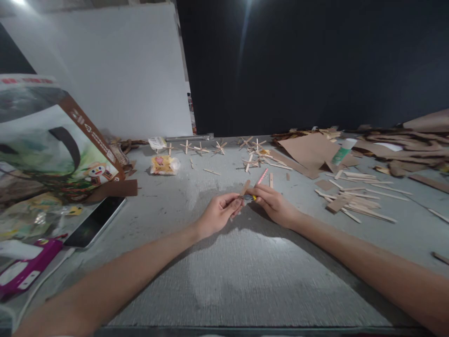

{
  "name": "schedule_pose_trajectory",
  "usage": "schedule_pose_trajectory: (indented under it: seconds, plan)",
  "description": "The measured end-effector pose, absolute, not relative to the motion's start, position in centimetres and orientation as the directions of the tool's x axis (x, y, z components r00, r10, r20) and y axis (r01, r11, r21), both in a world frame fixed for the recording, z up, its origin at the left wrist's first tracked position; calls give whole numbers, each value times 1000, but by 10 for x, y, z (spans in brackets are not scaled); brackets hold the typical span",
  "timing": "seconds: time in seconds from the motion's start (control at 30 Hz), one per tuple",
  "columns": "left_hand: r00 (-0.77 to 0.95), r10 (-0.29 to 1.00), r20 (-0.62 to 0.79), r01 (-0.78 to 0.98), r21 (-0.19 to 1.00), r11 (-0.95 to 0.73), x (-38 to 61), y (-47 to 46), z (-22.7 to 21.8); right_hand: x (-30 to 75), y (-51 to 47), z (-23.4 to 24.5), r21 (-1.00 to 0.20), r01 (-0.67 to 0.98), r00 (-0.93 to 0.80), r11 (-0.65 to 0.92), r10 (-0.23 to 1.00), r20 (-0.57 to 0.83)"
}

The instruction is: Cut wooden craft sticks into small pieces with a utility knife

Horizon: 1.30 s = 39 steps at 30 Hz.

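Near the middle of the table, my left hand (222, 213) pinches a short, flat brown strip (245, 187) that points up and away. My right hand (275, 203) is closed just to the right, its fingers around a small tool with a yellow part (254, 197) and a grey, metal-looking part touching or very close to the strip. The fingers hide most of this tool. A slim pink-and-white patterned stick (262, 176) shows beyond the right fingers; whether that hand holds it I cannot tell. Beside it lies a short wooden stick (271, 180).
Star-shaped stick pieces (201, 149) stand along the back. Loose wooden sticks (361, 201), brown cardboard (308, 150) and a glue stick (344, 150) are at right. A snack packet (164, 165), a phone (95, 222), a purple device (31, 267) and a printed bag (52, 145) lie left.
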<state>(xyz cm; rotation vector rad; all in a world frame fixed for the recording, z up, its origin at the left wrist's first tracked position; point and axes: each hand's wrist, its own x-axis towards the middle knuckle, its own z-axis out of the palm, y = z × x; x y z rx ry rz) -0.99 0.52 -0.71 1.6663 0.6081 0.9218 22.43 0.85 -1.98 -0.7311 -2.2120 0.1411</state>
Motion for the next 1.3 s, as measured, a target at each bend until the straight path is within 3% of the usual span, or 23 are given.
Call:
schedule_pose_trajectory:
  seconds: [1.3]
  plan:
    - [551, 786, 280, -100, 957, -271, -11, 3, -4, 224, 11, -23, -353, 491, -501, 797, 589, 634]
